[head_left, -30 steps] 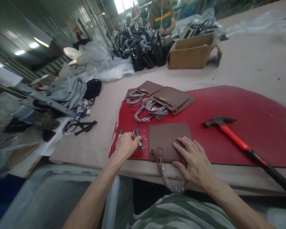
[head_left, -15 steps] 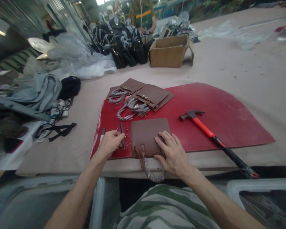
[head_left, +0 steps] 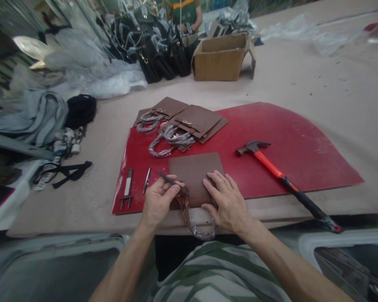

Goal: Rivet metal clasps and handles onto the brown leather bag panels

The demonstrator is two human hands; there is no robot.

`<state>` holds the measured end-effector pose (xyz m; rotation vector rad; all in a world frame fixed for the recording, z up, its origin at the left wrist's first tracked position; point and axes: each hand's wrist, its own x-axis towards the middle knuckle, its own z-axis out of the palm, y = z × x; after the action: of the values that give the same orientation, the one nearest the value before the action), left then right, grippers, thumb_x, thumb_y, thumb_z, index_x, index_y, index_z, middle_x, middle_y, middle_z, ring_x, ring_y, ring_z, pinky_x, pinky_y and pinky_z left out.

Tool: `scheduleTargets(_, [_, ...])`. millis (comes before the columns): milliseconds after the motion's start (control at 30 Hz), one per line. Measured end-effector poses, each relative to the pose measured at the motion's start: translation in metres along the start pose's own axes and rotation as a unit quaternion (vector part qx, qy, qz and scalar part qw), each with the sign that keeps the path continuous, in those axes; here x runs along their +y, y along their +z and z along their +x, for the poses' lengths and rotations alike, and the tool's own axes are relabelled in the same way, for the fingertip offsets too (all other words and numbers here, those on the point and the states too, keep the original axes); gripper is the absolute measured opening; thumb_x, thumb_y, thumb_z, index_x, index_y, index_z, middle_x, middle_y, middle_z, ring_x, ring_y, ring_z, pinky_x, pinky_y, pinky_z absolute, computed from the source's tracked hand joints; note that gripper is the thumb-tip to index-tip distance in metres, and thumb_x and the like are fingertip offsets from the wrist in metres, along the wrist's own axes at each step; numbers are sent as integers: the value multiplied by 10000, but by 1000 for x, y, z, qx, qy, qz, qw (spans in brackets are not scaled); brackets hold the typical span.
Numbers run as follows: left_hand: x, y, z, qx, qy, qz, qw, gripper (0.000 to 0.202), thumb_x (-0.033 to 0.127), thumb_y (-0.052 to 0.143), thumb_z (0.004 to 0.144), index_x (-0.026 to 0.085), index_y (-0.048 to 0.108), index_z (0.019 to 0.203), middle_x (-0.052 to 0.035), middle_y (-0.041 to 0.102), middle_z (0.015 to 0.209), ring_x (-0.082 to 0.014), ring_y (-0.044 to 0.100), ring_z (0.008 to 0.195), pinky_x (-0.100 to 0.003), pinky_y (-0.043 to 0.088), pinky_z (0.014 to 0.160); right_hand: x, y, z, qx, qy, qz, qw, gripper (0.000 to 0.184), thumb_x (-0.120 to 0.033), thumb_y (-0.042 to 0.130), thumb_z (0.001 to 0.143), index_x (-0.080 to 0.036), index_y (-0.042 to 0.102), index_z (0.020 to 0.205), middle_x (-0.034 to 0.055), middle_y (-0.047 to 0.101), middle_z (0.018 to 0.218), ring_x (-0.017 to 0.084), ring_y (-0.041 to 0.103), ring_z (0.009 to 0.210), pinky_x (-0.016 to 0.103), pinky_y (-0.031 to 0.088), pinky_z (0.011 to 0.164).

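Observation:
My left hand pinches a thin dark punch-like rod between thumb and fingers, its lower end over the strap base of a brown leather panel. My right hand lies flat on the panel's right side, fingers spread. A plastic-wrapped handle hangs from the panel over the table's front edge. Left of my left hand lie a slim metal rod and a two-pronged tool on a red mat.
A claw hammer with a red and black handle lies at right on the mat. Brown bag pieces with wrapped handles lie behind the panel. Further back stand a cardboard box and black bags; a person is behind them.
My left hand has picked the dark rod up from the mat and brought it right, over the panel's strap. My right hand stays on the panel.

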<state>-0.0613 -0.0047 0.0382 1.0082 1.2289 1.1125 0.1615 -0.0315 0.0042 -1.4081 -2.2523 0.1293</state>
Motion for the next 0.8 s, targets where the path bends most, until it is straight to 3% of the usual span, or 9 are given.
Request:
scheduleTargets(100, [-2,7,-5,-18,43,72,996,363,342,734,825,136,625,1104,-107,781,1017,-203,755,909,-300,616,810,0,0,0,-6,6,5,1000,606,-353,679,826,-107,550,1365,199,480,1471,356,371,1410,554,282,1175])
scheduleTargets(333, [-11,13,-10,-30,99,159,982,269,307,645,888,152,632,1107,-105,778,1041,-214,758,934,-333,623,862,0,1,0,-7,10,15,1000,596,-364,675,831,-117,553,1360,198,479,1469,356,371,1411,564,286,1171])
scheduleTargets(567, [-24,11,-12,1,164,227,960,237,290,601,922,170,637,1123,-94,772,1071,-212,749,977,-349,602,925,1,1,-1,-7,8,13,1000,594,-373,662,839,-132,546,1370,193,475,1475,353,357,1421,566,280,1173])
scheduleTargets(800, [-29,10,-17,20,280,297,913,177,214,611,914,183,684,1072,-67,780,1035,-193,745,970,-322,599,907,1,2,-1,-8,3,10,1000,593,-375,656,847,-127,540,1374,187,468,1480,349,355,1421,544,270,1181])
